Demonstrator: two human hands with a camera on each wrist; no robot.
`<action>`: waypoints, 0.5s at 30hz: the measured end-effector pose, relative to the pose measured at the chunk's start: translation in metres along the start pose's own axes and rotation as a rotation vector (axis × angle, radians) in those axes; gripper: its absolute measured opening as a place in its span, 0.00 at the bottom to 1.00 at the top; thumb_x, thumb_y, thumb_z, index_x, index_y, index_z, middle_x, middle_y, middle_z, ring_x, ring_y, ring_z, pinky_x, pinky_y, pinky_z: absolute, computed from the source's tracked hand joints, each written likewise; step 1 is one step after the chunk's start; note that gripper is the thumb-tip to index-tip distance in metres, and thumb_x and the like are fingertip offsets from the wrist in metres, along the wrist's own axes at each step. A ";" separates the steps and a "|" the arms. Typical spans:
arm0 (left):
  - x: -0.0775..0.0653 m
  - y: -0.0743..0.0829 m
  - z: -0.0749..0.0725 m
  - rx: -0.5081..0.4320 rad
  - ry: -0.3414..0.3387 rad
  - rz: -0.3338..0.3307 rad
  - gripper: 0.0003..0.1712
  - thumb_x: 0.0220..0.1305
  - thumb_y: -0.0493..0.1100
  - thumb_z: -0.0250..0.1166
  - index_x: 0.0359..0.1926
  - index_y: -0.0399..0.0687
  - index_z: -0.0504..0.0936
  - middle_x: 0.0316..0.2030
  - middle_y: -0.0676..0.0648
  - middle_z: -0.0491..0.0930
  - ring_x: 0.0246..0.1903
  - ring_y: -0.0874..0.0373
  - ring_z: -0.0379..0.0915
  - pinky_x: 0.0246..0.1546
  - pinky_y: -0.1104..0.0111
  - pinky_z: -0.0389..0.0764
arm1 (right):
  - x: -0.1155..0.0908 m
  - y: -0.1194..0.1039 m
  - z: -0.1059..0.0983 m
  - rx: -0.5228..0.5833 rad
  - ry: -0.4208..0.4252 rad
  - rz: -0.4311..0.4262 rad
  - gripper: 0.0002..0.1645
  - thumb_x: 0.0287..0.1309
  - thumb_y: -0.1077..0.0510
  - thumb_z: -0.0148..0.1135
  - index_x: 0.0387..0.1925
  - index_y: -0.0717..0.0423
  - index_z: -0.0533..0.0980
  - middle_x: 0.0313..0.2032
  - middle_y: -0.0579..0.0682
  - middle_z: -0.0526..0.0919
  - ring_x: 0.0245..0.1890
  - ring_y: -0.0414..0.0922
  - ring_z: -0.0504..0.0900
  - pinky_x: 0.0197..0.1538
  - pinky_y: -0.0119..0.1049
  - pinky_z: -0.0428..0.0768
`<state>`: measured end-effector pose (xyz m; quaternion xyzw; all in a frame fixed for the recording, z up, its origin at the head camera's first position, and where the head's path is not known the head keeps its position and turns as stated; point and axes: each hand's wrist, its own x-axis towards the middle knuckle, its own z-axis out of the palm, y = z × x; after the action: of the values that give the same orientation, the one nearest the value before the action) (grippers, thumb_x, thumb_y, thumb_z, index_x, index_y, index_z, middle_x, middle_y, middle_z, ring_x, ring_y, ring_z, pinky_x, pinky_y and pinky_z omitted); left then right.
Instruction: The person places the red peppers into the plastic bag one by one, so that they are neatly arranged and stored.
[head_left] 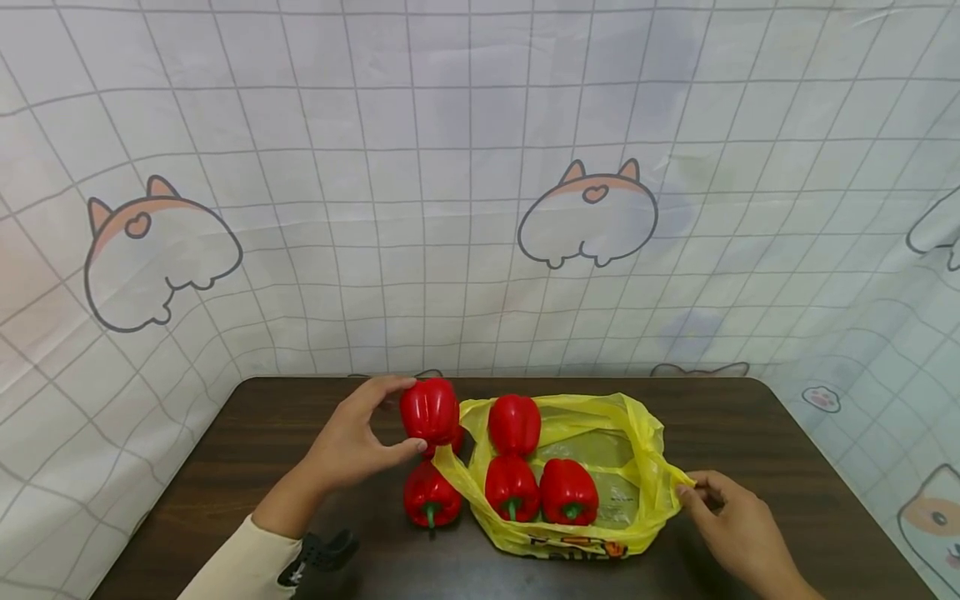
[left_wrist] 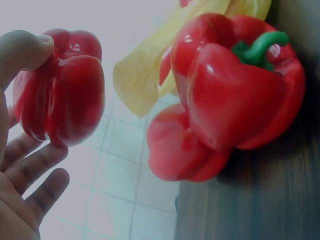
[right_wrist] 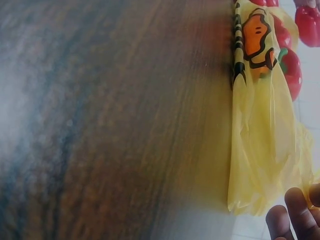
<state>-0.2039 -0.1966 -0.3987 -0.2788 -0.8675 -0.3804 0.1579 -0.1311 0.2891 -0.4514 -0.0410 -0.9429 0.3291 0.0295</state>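
Note:
My left hand (head_left: 348,446) grips a red bell pepper (head_left: 429,408) between thumb and fingers, raised beside the left rim of a yellow plastic bag (head_left: 651,467). In the left wrist view this held pepper (left_wrist: 77,97) hangs well apart from a green-stemmed pepper (left_wrist: 235,100) on the table and another pepper (left_wrist: 177,150) behind it. The bag's mouth gapes upward, with three red peppers inside along its left and near side. At the bag's right corner, my right hand (head_left: 738,521) pinches the rim and pulls it outward. Its fingers (right_wrist: 298,212) show low in the right wrist view.
Just left of the bag, a pepper (head_left: 432,496) lies on the dark wooden table (head_left: 247,442), with another partly hidden beyond it. A white grid-patterned cloth (head_left: 450,208) hangs behind the table's far edge. A black device (head_left: 318,557) is at the left wrist.

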 end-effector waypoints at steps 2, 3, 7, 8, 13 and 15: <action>0.002 0.002 0.001 -0.006 -0.002 -0.002 0.43 0.49 0.46 0.84 0.66 0.54 0.75 0.60 0.56 0.76 0.52 0.59 0.75 0.53 0.56 0.81 | 0.000 0.000 0.000 -0.001 0.000 0.001 0.28 0.73 0.41 0.58 0.55 0.61 0.79 0.37 0.46 0.86 0.30 0.42 0.80 0.32 0.40 0.78; 0.003 0.002 0.002 -0.008 -0.003 -0.003 0.43 0.49 0.46 0.84 0.66 0.54 0.75 0.61 0.56 0.76 0.53 0.59 0.75 0.53 0.56 0.81 | 0.000 -0.001 0.000 -0.002 0.001 0.001 0.28 0.73 0.41 0.58 0.56 0.62 0.79 0.37 0.46 0.86 0.31 0.42 0.80 0.32 0.40 0.78; 0.007 0.005 0.005 -0.018 -0.017 -0.002 0.43 0.50 0.47 0.83 0.67 0.56 0.74 0.62 0.56 0.75 0.54 0.59 0.74 0.54 0.56 0.81 | 0.000 -0.002 0.000 -0.005 -0.001 0.002 0.28 0.73 0.41 0.58 0.56 0.62 0.78 0.37 0.46 0.86 0.31 0.42 0.80 0.33 0.40 0.78; 0.008 0.006 0.006 -0.021 -0.022 0.000 0.43 0.50 0.47 0.83 0.67 0.56 0.75 0.62 0.56 0.75 0.55 0.59 0.74 0.54 0.56 0.81 | 0.000 -0.002 -0.001 -0.004 -0.001 0.003 0.28 0.73 0.41 0.58 0.56 0.62 0.78 0.37 0.46 0.86 0.31 0.42 0.80 0.33 0.40 0.78; 0.013 0.011 0.011 -0.035 -0.039 0.009 0.42 0.51 0.46 0.82 0.67 0.55 0.75 0.62 0.56 0.76 0.54 0.59 0.74 0.54 0.58 0.81 | 0.000 -0.003 -0.001 0.002 -0.013 0.010 0.29 0.73 0.41 0.58 0.56 0.62 0.78 0.37 0.46 0.85 0.32 0.42 0.80 0.33 0.40 0.78; 0.015 0.013 0.014 -0.039 -0.041 0.005 0.42 0.50 0.46 0.82 0.66 0.54 0.75 0.61 0.56 0.76 0.53 0.58 0.74 0.53 0.59 0.82 | 0.000 -0.003 -0.001 0.002 -0.017 0.010 0.29 0.74 0.40 0.57 0.57 0.62 0.78 0.37 0.46 0.85 0.32 0.42 0.81 0.33 0.41 0.79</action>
<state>-0.2091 -0.1739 -0.3930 -0.2918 -0.8623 -0.3911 0.1354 -0.1312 0.2874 -0.4492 -0.0429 -0.9426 0.3306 0.0199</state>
